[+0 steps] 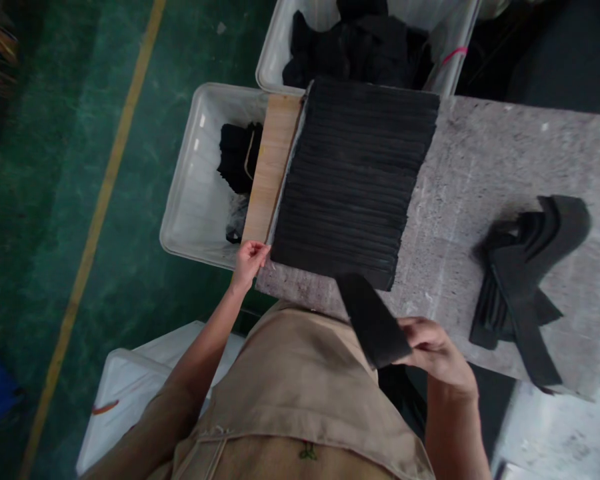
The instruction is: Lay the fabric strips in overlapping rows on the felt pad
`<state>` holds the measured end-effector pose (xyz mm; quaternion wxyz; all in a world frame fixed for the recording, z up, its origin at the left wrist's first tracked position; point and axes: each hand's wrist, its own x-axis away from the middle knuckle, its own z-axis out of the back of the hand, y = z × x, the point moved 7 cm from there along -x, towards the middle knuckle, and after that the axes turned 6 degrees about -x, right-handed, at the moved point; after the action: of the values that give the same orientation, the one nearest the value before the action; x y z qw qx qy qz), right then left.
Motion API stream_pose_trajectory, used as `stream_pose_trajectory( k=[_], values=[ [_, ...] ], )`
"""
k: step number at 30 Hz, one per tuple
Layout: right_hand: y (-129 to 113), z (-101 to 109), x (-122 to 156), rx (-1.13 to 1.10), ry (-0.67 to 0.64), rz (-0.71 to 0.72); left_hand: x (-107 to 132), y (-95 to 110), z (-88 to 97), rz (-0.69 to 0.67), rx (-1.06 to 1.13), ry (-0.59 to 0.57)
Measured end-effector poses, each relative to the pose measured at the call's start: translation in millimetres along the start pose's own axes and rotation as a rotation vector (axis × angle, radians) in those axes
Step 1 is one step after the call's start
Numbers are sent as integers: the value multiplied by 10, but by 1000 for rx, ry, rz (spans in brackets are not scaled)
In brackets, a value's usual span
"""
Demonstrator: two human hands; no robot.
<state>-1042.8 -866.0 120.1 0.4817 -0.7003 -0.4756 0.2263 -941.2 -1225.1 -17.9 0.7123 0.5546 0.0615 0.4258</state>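
My right hand (436,350) grips one end of a flat black strip (373,320), perhaps foam or fabric; its far end reaches the near edge of the layered strips. My left hand (250,263) is pinched closed at the near left corner of those strips, beside the end of a wooden board (273,160). Whatever its fingertips hold is too small to make out. In front of me, many black strips (355,180) lie overlapped in a neat row on the grey speckled table (460,220). A loose pile of black strips (520,267) lies to the right, some bent.
A white bin (180,207) with black pieces stands left of the table, partly under the board. Another white bin (275,60) holding black material is at the far side. White containers (125,393) sit at lower left on the green floor (145,153), which has a yellow line (105,180).
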Motion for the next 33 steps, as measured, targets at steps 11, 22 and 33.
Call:
stream_pose_trajectory(
  k=[11, 22, 33],
  values=[
    [318, -161, -275, -75, 565, -70, 1105, 1440, -976, -551, -125, -870],
    [308, 250, -97, -65, 824, 59, 854, 858, -688, -140, -317, -881],
    [1172, 657, 220, -130, 1210, -227, 315, 161, -79, -31, -336, -409]
  ],
)
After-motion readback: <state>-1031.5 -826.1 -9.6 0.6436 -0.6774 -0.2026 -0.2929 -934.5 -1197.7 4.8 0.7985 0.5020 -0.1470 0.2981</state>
